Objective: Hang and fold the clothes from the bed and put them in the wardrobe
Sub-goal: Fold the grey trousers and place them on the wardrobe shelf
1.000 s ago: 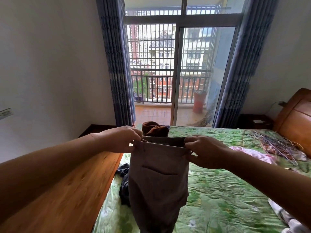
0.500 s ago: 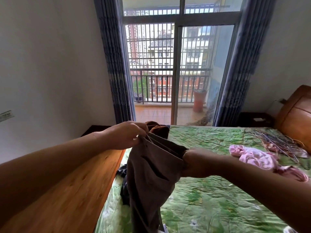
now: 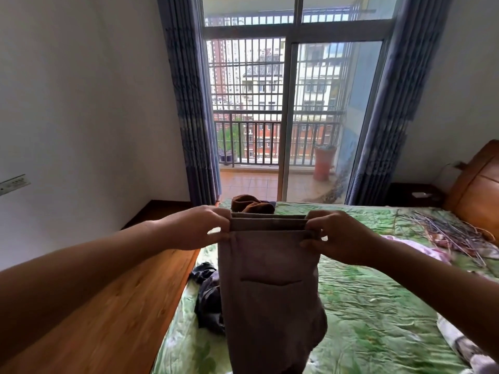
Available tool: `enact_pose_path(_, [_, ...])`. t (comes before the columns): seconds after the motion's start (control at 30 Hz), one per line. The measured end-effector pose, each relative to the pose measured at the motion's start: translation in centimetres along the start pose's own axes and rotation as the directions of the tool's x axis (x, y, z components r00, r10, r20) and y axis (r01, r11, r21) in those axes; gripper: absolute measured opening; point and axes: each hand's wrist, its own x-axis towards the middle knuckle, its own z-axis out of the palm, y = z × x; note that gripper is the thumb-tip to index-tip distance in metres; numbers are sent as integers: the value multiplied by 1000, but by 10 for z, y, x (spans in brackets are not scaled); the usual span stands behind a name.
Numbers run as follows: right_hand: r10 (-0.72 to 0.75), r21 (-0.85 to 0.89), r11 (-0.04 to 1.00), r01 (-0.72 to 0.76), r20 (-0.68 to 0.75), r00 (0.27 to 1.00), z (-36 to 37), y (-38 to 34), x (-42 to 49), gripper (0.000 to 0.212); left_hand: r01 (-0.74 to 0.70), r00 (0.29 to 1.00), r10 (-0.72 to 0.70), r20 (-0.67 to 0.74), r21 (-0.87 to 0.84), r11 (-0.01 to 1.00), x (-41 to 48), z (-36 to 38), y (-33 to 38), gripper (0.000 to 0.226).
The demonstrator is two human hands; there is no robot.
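Waistband [image 3: 268, 224], lately slanted, now level and taut: left hand [image 3: 199, 228] and right hand [image 3: 337, 238] pinch its ends, grey trousers [image 3: 270, 292] hanging at 6 o'clock over the bed [image 3: 378, 306], judged ready for folding.

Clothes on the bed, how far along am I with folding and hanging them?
Nothing finished shows: no folded pile or wardrobe in view. In hand: left hand and right hand hold grey trousers up by the waistband. Left: dark garment, brown garment and pink garment lie loose on the bed; wire hangers lie unused.
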Motion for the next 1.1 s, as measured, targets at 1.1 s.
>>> enact_pose_path(1.1, [227,405,913,-41,-422,877,-40,-17,14,68,105,898,-205,-389,-264,959,30,-65,28,26])
